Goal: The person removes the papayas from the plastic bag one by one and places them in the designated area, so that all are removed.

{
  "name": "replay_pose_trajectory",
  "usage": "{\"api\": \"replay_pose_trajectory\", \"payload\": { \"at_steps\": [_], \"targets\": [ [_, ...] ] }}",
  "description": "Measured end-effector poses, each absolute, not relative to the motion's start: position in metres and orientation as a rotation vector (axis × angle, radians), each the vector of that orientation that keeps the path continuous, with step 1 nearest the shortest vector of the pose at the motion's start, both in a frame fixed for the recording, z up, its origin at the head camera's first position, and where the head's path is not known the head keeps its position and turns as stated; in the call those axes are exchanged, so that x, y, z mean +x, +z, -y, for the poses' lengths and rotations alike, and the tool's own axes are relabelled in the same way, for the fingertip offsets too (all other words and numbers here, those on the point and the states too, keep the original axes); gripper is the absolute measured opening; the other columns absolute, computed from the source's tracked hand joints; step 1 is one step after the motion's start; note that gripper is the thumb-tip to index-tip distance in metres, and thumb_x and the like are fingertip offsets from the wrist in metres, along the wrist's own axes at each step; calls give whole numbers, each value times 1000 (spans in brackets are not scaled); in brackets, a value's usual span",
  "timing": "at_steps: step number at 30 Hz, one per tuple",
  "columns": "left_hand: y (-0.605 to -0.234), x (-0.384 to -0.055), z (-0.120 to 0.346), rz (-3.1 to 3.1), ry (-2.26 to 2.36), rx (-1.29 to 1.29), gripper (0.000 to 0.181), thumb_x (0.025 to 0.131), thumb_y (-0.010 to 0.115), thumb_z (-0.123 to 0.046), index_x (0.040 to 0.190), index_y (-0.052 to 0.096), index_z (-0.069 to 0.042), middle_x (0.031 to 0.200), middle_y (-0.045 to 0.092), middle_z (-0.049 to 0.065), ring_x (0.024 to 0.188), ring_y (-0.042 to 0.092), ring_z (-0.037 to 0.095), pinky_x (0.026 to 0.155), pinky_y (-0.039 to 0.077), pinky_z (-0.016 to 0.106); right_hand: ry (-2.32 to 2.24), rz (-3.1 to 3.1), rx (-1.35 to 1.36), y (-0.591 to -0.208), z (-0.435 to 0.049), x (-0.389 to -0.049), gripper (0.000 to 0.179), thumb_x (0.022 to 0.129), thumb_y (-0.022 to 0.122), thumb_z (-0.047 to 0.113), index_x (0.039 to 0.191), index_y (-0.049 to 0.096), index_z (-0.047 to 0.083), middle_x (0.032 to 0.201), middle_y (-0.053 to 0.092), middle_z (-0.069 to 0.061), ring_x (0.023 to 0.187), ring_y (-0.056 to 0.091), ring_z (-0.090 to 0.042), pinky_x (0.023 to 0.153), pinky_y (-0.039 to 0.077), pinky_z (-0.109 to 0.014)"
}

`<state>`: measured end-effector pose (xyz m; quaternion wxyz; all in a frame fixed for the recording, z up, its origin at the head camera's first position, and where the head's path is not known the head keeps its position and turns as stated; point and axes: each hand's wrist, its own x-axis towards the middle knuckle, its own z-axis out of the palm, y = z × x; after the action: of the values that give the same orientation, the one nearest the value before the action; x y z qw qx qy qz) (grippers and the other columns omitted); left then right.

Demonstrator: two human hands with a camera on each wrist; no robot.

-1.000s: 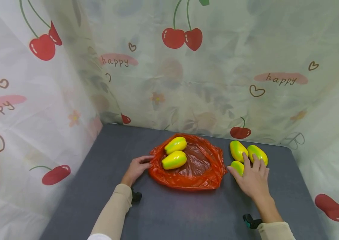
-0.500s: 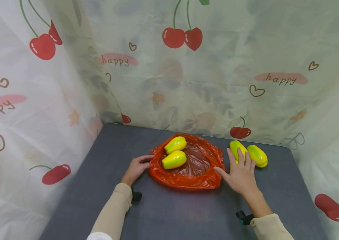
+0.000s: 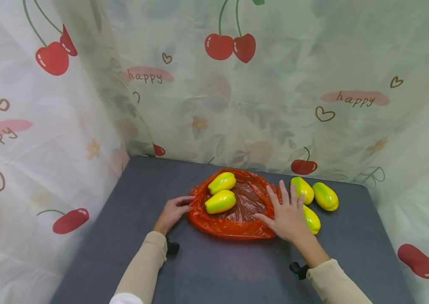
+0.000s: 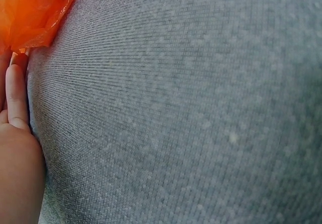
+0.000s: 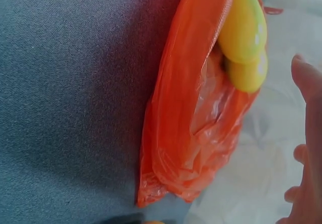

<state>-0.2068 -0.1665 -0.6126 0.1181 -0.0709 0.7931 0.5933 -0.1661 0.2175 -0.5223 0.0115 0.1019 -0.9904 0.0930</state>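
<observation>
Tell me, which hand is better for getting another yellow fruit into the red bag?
Probably the right hand: it's open, holds nothing, and three loose fruits lie close beside it. The left hand is across the bag from them, with its fingers at the bag's edge.

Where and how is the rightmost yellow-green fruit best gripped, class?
Probably across the middle of the rightmost fruit, coming from above and the right: it is oblong and lies on its side, its right flank is exposed, and another fruit sits close on its left.
</observation>
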Motion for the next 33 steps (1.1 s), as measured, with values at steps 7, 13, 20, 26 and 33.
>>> {"api": "replay_pose_trajectory", "payload": {
  "at_steps": [7,13,20,26,33],
  "targets": [
    [-613,-210,166,-2318,1729,-216,37,93,68,-16,128,72,-27,137,67,2,135,55,25,119,41,51,268,3091,400,-523,-207,-171,104,83,59,78,164,24,23,172,7,-20,156,2,-53,118,6,-79],
    [-612,-214,169,-2310,1743,-194,37,92,69,-15,127,73,-27,136,68,2,135,55,26,119,40,51,307,3071,491,-523,-196,-176,102,83,62,75,164,24,25,172,10,-19,156,7,-52,119,10,-77],
    [-614,-213,170,-2315,1723,-199,37,93,69,-16,128,72,-27,137,67,1,136,55,25,120,40,50,308,3032,657,-523,-181,-182,102,83,63,75,163,27,24,170,18,-19,155,15,-51,119,16,-76],
    [-612,-209,166,-2321,1724,-215,37,92,70,-15,128,72,-27,137,67,2,136,55,25,120,39,51,386,3036,773,-520,-169,-187,100,83,65,73,162,29,23,168,23,-19,153,23,-48,118,24,-74],
    [-611,-207,165,-2322,1738,-211,38,93,69,-14,129,72,-24,138,67,4,136,55,26,120,40,51,384,3072,887,-521,-153,-196,101,83,63,74,163,26,24,169,21,-15,154,24,-45,123,25,-65]
  ]
}}
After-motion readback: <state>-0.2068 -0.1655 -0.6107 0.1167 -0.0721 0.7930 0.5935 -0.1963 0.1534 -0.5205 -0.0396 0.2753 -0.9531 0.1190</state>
